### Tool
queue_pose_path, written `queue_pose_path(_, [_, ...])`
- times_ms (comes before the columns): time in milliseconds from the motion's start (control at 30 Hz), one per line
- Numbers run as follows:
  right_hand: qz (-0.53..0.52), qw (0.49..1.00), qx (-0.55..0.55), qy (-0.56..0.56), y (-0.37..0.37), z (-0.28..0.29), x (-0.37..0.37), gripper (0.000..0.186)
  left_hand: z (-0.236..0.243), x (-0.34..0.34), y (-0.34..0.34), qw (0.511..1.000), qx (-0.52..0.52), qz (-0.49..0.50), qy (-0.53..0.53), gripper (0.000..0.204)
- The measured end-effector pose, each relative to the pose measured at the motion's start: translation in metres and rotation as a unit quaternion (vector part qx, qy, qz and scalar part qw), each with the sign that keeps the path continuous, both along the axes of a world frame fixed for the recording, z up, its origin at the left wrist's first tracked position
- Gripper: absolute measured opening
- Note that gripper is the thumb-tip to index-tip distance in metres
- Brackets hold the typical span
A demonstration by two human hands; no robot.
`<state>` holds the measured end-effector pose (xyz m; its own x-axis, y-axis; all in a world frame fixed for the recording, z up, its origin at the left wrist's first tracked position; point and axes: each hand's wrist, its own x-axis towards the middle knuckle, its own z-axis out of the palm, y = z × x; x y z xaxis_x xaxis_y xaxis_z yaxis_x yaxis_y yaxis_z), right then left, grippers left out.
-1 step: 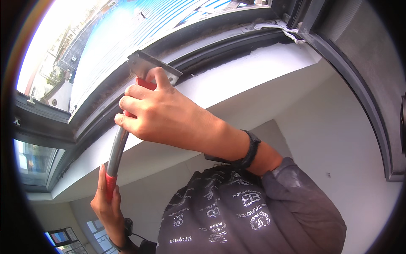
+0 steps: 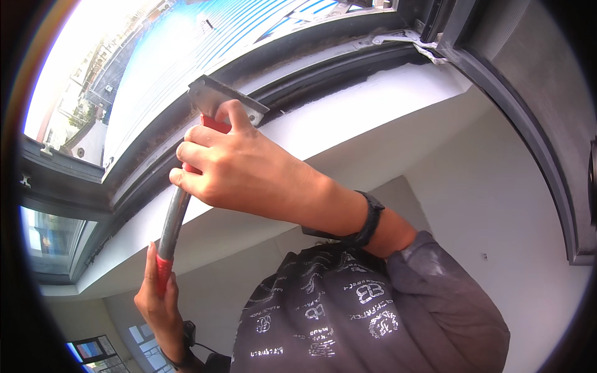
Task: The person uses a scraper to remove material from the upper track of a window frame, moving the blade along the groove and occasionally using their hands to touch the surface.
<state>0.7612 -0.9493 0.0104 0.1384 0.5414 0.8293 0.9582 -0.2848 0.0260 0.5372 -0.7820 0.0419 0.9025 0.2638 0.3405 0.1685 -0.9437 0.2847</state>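
A long-handled scraper (image 2: 174, 221) with a wide metal blade (image 2: 210, 94), a grey tube and red grips slants up from lower left. My right hand (image 2: 227, 161) is closed round the red part just below the blade, its index finger bent against the blade's back. Lower down, my left hand (image 2: 155, 304) holds the red end grip between thumb and fingers. The blade lies over the bottom rail of the dark window frame (image 2: 298, 84); whether its edge touches the rail I cannot tell. The palm side of my right hand is hidden.
A white sill (image 2: 367, 102) runs along the frame, with a ragged dark strip beside it. At the upper right are a metal hinge arm (image 2: 398, 38) and an open dark sash (image 2: 497, 81). Outside lies a blue-striped roof (image 2: 230, 31). A pale wall (image 2: 485, 199) stands to the right.
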Motion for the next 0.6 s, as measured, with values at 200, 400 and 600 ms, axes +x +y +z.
queue_pose_path(200, [0.023,1.0,0.01,0.011,-0.002,0.0,-0.002,0.011,0.004,-0.01,-0.004,1.0,0.027,0.016,0.002,0.062])
queue_pose_path(400, [0.036,0.999,0.002,0.019,0.003,0.0,-0.005,0.012,0.003,-0.016,-0.009,0.999,0.015,0.031,0.003,0.06])
queue_pose_path(600, [0.043,0.999,0.003,0.005,0.007,-0.004,-0.004,0.012,0.0,-0.022,-0.008,0.998,-0.024,0.046,0.031,0.056])
